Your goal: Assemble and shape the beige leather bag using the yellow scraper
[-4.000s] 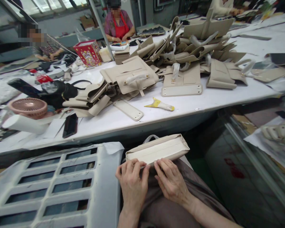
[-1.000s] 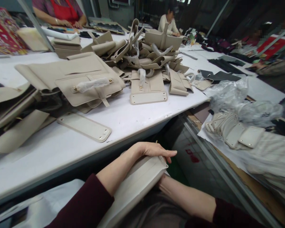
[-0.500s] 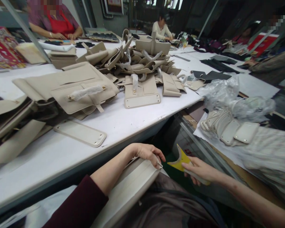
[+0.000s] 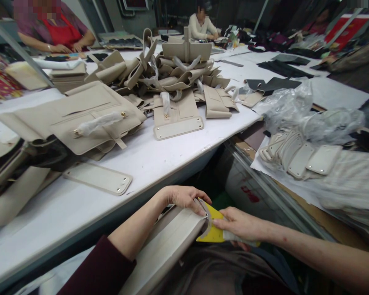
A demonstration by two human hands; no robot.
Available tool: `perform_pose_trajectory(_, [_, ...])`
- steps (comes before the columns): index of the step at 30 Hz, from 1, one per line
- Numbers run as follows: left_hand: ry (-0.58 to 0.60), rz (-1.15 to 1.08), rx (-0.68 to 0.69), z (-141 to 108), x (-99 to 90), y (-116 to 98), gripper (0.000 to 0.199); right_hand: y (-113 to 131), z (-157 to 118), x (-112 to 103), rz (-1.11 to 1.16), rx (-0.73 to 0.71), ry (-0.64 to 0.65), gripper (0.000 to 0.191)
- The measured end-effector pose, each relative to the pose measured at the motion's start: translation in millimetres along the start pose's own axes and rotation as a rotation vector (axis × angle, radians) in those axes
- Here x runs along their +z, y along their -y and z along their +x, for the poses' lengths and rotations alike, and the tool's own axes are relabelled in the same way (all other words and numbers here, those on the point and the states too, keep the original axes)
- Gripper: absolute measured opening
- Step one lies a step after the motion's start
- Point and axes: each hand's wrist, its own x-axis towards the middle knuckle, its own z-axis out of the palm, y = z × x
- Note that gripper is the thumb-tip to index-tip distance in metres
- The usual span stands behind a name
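On my lap lies a beige bag [image 4: 169, 235], its pale flat side facing up and one end pointing to the right. My left hand [image 4: 187, 200] is closed on that end, thumb on top and fingers curled over the far edge. A yellow scraper [image 4: 215, 227] with a concave front edge and a pale wrapped handle is gripped in my right hand [image 4: 238, 225]. Its curved edge meets the bag's end, right beside my left thumb. The fingers under the handle are partly hidden.
Beige bag parts [image 4: 172, 73] lie heaped on the white table [image 4: 160, 159], with a long base panel [image 4: 98, 177] near its edge. Small pale panels [image 4: 310, 157] and clear plastic [image 4: 290, 106] lie on the right. Co-workers sit at the far side.
My right hand has moved left, bringing the yellow scraper from a short distance away up against the bag's end. My left hand keeps its hold. The view has shifted slightly right.
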Motion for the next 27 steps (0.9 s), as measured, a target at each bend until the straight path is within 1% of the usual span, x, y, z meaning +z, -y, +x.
perform_pose_trajectory(6, [-0.024,0.011,0.009,0.6,0.8,1.6,0.074,6.8,0.3,5.9,0.058,0.024,-0.002,0.042])
perform_pose_trajectory(11, [-0.019,0.027,-0.02,-0.5,-0.9,0.2,0.086,3.0,6.6,12.1,0.107,0.07,-0.011,0.045])
perform_pose_trajectory(15, [-0.041,0.053,0.0,-1.6,-1.6,-0.4,0.089,0.1,12.5,22.0,0.2,0.11,-0.016,0.048])
perform_pose_trajectory(17, [-0.051,0.042,0.014,-1.6,-1.4,0.8,0.093,-0.5,14.8,27.8,0.233,0.129,-0.027,0.051])
perform_pose_trajectory(21, [-0.04,-0.039,0.044,-0.7,-0.9,5.1,0.104,-1.8,17.6,37.9,0.289,0.141,-0.048,0.055])
perform_pose_trajectory(24, [-0.041,-0.092,0.049,-0.8,0.0,8.2,0.107,0.2,20.1,46.3,0.344,0.151,-0.064,0.057])
perform_pose_trajectory(27, [-0.032,-0.2,0.058,-0.7,2.9,10.0,0.114,8.2,25.0,58.4,0.405,0.106,-0.095,0.06])
